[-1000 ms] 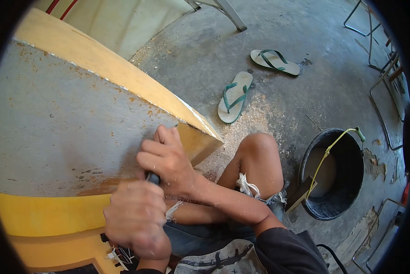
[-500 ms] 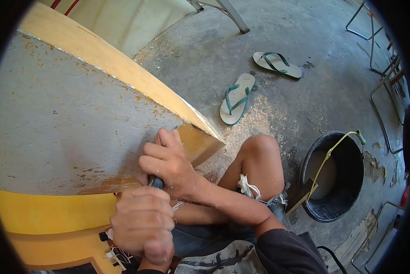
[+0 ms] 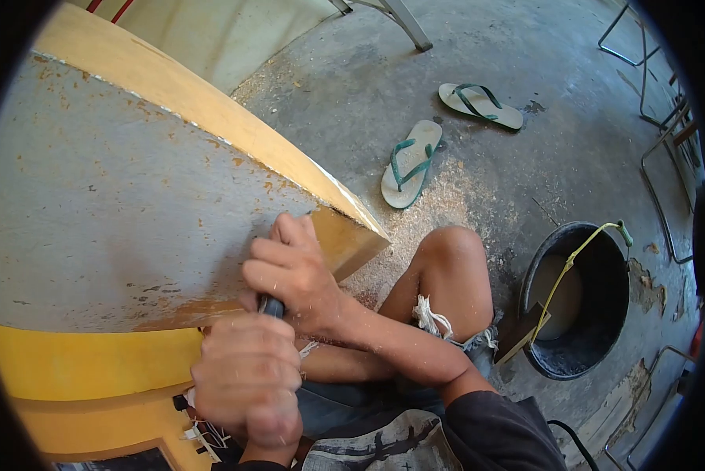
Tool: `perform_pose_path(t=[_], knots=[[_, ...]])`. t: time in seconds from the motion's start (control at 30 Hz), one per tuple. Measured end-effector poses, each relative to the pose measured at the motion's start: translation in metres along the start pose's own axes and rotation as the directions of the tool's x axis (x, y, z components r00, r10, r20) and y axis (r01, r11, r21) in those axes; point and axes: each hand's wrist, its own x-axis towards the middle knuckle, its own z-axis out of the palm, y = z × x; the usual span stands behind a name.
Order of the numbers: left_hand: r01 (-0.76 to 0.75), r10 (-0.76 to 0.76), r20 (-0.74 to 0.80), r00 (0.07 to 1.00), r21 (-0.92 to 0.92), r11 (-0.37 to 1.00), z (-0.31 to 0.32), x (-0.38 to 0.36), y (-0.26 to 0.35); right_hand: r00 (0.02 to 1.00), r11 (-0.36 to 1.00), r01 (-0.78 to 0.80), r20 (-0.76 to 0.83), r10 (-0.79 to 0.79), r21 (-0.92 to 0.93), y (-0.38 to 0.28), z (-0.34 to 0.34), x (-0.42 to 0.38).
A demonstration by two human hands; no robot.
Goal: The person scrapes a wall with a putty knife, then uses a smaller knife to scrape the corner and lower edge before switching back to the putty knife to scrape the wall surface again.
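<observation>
My left hand (image 3: 246,377) is wrapped in a fist round a black tool handle (image 3: 271,306), low beside the grey board. It looks blurred. Just above it, my right hand (image 3: 294,271) grips the front part of the same tool with curled fingers, against the board's surface. The tool's working end is hidden beneath my right hand. The large grey-painted board (image 3: 133,196) has worn, flaking patches, and bare yellowish wood (image 3: 348,242) shows at its corner by my right hand.
Wood shavings (image 3: 447,196) lie on the concrete floor, near two flip-flops (image 3: 411,165) (image 3: 480,106). A black bucket (image 3: 596,314) with a yellow rope handle stands right of my bent knee (image 3: 454,267). Metal chair frames (image 3: 655,188) line the right edge; a metal leg (image 3: 406,23) stands at the top.
The view has shifted slightly, moving the flip-flops and bucket a little in the picture. Both hands keep their grip on the tool, nearly in the same place.
</observation>
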Motion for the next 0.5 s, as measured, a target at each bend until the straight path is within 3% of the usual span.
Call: perform_pose_path(t=[0.07, 0.13, 0.2, 0.27, 0.33, 0.4, 0.47, 0.5], knots=[[0.199, -0.196, -0.151, 0.969, 0.011, 0.98, -0.002, -0.003, 0.0, 0.999, 0.999, -0.028, -0.028, 0.027, -0.032, 0.006, 0.002, -0.001], [0.182, -0.18, -0.105, 0.978, 0.009, 0.983, -0.004, 0.0, 0.001, 0.999, 1.0, -0.028, -0.018, 0.027, -0.014, 0.0, 0.0, -0.001], [0.062, -0.06, -0.053, 0.997, 0.039, 0.997, 0.002, 0.001, 0.008, 1.0, 0.999, -0.031, -0.006, 0.031, -0.008, 0.001, 0.0, 0.0], [0.092, -0.089, -0.057, 0.994, 0.054, 0.994, 0.0, -0.002, 0.008, 1.0, 1.0, -0.011, -0.019, 0.011, -0.017, 0.003, 0.004, -0.002], [0.228, -0.223, -0.135, 0.965, 0.024, 0.973, -0.005, -0.002, 0.003, 0.999, 1.0, -0.019, -0.026, 0.019, -0.017, 0.003, 0.003, -0.002], [0.158, -0.152, -0.13, 0.98, 0.033, 0.987, -0.003, -0.003, 0.001, 0.999, 0.999, -0.043, -0.015, 0.042, -0.027, 0.0, 0.003, -0.002], [0.049, -0.048, -0.031, 0.998, 0.034, 0.998, -0.003, -0.001, 0.004, 0.999, 0.999, -0.024, -0.025, 0.023, -0.032, 0.002, 0.005, 0.0], [0.134, -0.123, -0.152, 0.981, 0.06, 0.989, 0.001, -0.005, 0.004, 0.999, 0.999, -0.012, -0.037, 0.01, -0.031, 0.003, 0.006, -0.001]])
